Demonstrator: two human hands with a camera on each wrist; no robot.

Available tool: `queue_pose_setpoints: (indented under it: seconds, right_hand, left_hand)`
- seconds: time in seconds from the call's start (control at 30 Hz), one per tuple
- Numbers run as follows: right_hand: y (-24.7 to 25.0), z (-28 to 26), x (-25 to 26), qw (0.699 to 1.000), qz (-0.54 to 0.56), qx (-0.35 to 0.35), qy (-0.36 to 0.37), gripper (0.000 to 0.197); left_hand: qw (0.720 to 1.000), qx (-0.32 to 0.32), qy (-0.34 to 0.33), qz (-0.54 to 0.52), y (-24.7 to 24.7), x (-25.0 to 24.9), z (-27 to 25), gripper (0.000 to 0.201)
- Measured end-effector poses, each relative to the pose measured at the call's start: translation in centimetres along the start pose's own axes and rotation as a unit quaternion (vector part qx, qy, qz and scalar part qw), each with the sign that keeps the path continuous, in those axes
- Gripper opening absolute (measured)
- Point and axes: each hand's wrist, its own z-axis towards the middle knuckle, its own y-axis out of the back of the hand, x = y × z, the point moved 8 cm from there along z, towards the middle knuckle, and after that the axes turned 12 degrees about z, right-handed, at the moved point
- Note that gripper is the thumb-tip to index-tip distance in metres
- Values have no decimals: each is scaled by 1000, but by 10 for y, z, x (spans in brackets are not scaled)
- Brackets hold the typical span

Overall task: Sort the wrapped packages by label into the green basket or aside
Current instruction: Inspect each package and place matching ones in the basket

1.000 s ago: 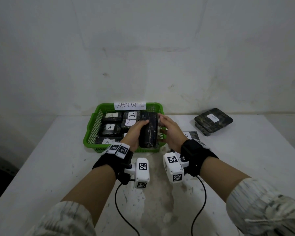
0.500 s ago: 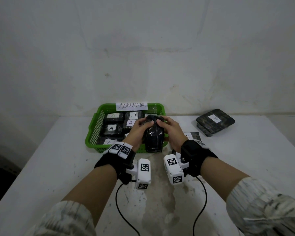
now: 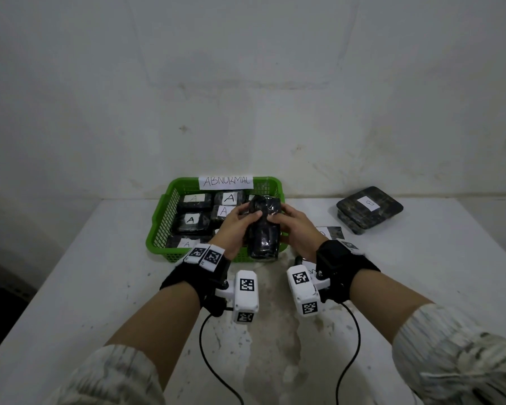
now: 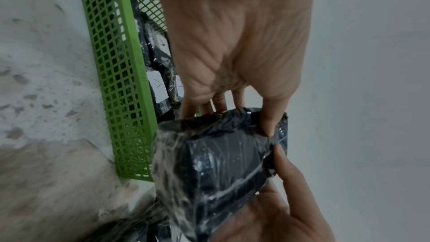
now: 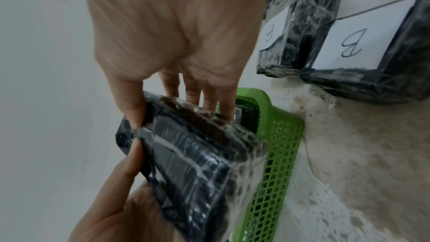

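Note:
Both hands hold one black plastic-wrapped package upright over the front right corner of the green basket. My left hand grips its left side, thumb on the near face. On the other side my right hand grips it the same way. No label shows on the faces turned to me. In the left wrist view the package sits beside the basket wall; the right wrist view shows the same package, both thumbs meeting on it. Several packages marked A lie in the basket.
A paper sign reading ABNORMAL hangs on the basket's back rim. Two stacked packages marked B lie on the white table at the right, and more B packages sit just right of my right hand. The wall stands close behind.
The package has turned in my hands from standing on edge to its broad face toward me, and shifted slightly right. Both thumbs have come round onto the near face.

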Motion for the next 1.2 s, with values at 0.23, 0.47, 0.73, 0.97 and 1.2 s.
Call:
queue_pose_setpoints:
  seconds: [0.23,0.47,0.73,0.97,1.2]
  right_hand:
    - [2,2,1,999,4,-26,35,41]
    - [-14,1,-6,999,13,44,-20,55]
    - [-8,2,-9,1000,1,11,-10,73]
    - [-10,-1,-6,997,-64,30,7,93]
    - [6,1,5,995,-19,-65,71,46]
  left_hand:
    - [999,33,2,2,-1,-2,-4,47]
    - [999,12,-16,-46,4,-5,-6,41]
    - [999,37,-13,-10,-2,-5,-11,54]
    - [1000,-8,-21,8,6,-1,-10,60]
    - [996,-40,0,75,12,-6,-6,39]
